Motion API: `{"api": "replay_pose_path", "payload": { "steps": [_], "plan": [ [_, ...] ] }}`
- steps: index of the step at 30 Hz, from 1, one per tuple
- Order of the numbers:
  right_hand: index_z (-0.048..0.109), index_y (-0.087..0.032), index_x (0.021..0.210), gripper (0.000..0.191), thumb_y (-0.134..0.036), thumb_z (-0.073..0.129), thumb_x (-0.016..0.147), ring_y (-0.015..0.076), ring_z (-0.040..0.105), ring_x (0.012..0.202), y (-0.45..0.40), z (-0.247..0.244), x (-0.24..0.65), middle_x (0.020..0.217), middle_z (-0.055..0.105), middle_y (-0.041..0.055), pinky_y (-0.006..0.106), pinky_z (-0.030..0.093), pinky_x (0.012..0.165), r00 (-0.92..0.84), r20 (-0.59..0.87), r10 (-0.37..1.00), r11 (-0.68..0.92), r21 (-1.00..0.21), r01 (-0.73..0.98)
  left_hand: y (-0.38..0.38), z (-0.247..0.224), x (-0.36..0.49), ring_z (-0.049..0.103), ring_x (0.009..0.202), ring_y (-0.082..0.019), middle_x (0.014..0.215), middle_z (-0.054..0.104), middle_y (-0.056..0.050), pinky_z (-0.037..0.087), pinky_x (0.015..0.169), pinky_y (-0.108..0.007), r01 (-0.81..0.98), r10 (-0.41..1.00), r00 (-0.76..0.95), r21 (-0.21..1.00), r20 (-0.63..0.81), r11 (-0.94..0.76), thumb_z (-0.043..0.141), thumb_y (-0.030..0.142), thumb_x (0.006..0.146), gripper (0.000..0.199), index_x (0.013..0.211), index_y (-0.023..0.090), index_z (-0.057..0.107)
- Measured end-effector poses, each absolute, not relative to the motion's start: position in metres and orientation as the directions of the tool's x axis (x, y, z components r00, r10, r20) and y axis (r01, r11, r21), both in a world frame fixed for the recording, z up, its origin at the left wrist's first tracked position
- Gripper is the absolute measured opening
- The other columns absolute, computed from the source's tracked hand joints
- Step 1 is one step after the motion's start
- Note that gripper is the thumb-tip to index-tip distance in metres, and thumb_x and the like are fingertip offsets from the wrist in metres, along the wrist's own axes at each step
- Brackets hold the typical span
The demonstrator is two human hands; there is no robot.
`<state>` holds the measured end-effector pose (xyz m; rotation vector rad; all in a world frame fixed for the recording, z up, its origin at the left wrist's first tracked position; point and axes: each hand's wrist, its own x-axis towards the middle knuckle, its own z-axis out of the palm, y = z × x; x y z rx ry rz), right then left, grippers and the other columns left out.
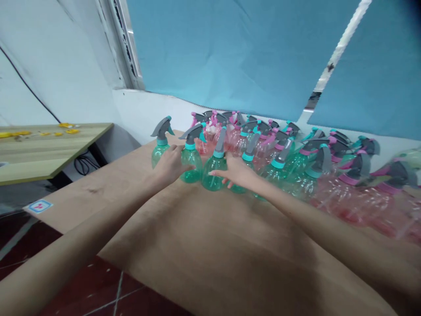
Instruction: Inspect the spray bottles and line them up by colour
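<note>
Both arms reach over a brown table towards a group of spray bottles. My left hand (171, 166) has its fingers apart, between a green bottle at the left end (159, 152) and a second green bottle (191, 164), touching or nearly touching the second. My right hand (238, 171) is spread beside a third green bottle (213, 175), thumb across its right side; whether it grips the bottle is unclear. A further green bottle (249, 163) stands partly behind this hand. The green bottles have grey heads with teal collars.
Several pink and green bottles crowd the brown table (197, 245) at the back and right. At the left, a second table (36, 156) bears yellow pieces (67, 127). A blue sheet (230, 57) hangs behind. A sticker (40, 206) marks the left corner.
</note>
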<state>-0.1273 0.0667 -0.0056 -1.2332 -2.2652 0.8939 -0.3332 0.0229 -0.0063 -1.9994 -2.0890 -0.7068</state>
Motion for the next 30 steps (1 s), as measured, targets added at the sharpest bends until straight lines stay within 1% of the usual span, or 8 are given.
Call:
{"api": "replay_pose_path", "payload": {
  "steps": [4, 7, 10, 13, 18, 21, 26, 30],
  "plan": [
    [0.028, -0.009, 0.136, 0.080, -0.044, 0.068, 0.076, 0.0184, 0.061, 0.045, 0.058, -0.005, -0.122, 0.075, 0.065, 0.0091, 0.032, 0.049, 0.036, -0.553, 0.065, 0.831, 0.434, -0.696, 0.571, 0.010, -0.008, -0.331, 0.057, 0.108, -0.029, 0.117, 0.058, -0.017, 0.047, 0.088, -0.037, 0.968, 0.867, -0.153, 0.247, 0.473, 0.036, 0.069, 0.035, 0.074, 0.058, 0.123, 0.008, 0.052],
    [0.030, -0.008, 0.135, 0.080, -0.049, 0.066, 0.076, 0.0223, 0.062, 0.047, 0.049, -0.007, -0.118, 0.073, 0.066, 0.0105, 0.037, 0.050, 0.041, -0.545, 0.075, 0.835, 0.465, -0.626, 0.626, -0.009, -0.010, -0.325, 0.061, 0.102, -0.028, 0.113, 0.059, -0.017, 0.050, 0.084, -0.036, 0.948, 0.850, -0.191, 0.317, 0.490, 0.031, 0.064, 0.033, 0.078, 0.050, 0.120, 0.008, 0.054],
    [0.038, -0.009, 0.129, 0.076, -0.057, 0.063, 0.075, 0.0328, 0.068, 0.077, 0.035, -0.011, -0.110, 0.090, 0.068, 0.0169, 0.044, 0.053, 0.062, -0.570, 0.183, 0.801, 0.568, -0.533, 0.626, -0.029, -0.012, -0.312, 0.063, 0.096, -0.027, 0.110, 0.061, -0.015, 0.054, 0.078, -0.036, 0.890, 0.865, -0.159, 0.448, 0.475, -0.082, 0.063, 0.037, 0.079, 0.047, 0.115, 0.008, 0.058],
    [0.043, -0.016, 0.123, 0.067, -0.058, 0.062, 0.074, 0.0352, 0.062, 0.101, 0.014, -0.018, -0.096, 0.110, 0.064, 0.0161, 0.046, 0.051, 0.078, -0.591, 0.263, 0.763, 0.625, -0.536, 0.567, -0.046, -0.010, -0.289, 0.058, 0.110, -0.029, 0.119, 0.060, -0.014, 0.055, 0.081, -0.039, 0.806, 0.894, -0.010, 0.532, 0.449, -0.258, 0.065, 0.051, 0.074, 0.062, 0.123, 0.014, 0.053],
    [0.044, -0.019, 0.121, 0.068, -0.058, 0.065, 0.069, 0.0314, 0.065, 0.095, -0.030, -0.025, -0.063, 0.107, 0.066, 0.0114, 0.043, 0.052, 0.075, -0.606, 0.266, 0.750, 0.611, -0.630, 0.479, -0.066, 0.004, -0.232, 0.052, 0.120, -0.028, 0.135, 0.051, -0.011, 0.049, 0.096, -0.043, 0.651, 0.905, 0.123, 0.655, 0.407, -0.384, 0.070, 0.046, 0.073, 0.074, 0.135, 0.021, 0.038],
    [0.045, -0.020, 0.121, 0.068, -0.059, 0.065, 0.070, 0.0304, 0.064, 0.098, -0.053, -0.025, -0.039, 0.111, 0.064, 0.0114, 0.042, 0.052, 0.077, -0.624, 0.306, 0.719, 0.649, -0.615, 0.447, -0.071, 0.006, -0.197, 0.062, 0.104, -0.026, 0.123, 0.060, -0.011, 0.051, 0.090, -0.044, 0.565, 0.904, 0.132, 0.718, 0.408, -0.406, 0.067, 0.043, 0.077, 0.060, 0.128, 0.020, 0.046],
    [0.047, -0.015, 0.118, 0.071, -0.062, 0.065, 0.068, 0.0309, 0.066, 0.085, -0.074, -0.025, 0.006, 0.095, 0.066, 0.0118, 0.040, 0.052, 0.065, -0.548, 0.274, 0.790, 0.591, -0.578, 0.563, -0.071, -0.003, -0.143, 0.057, 0.115, -0.025, 0.128, 0.058, -0.009, 0.045, 0.098, -0.044, 0.450, 0.891, 0.151, 0.773, 0.428, -0.447, 0.058, 0.030, 0.083, 0.040, 0.122, 0.020, 0.052],
    [0.049, -0.013, 0.114, 0.073, -0.066, 0.065, 0.066, 0.0295, 0.066, 0.077, -0.074, -0.031, 0.051, 0.088, 0.067, 0.0109, 0.039, 0.051, 0.060, -0.526, 0.256, 0.811, 0.570, -0.550, 0.611, -0.068, -0.010, -0.100, 0.057, 0.114, -0.024, 0.123, 0.061, -0.008, 0.046, 0.097, -0.042, 0.405, 0.888, 0.191, 0.790, 0.419, -0.460, 0.052, 0.021, 0.084, 0.043, 0.127, 0.021, 0.050]
  ]
}}
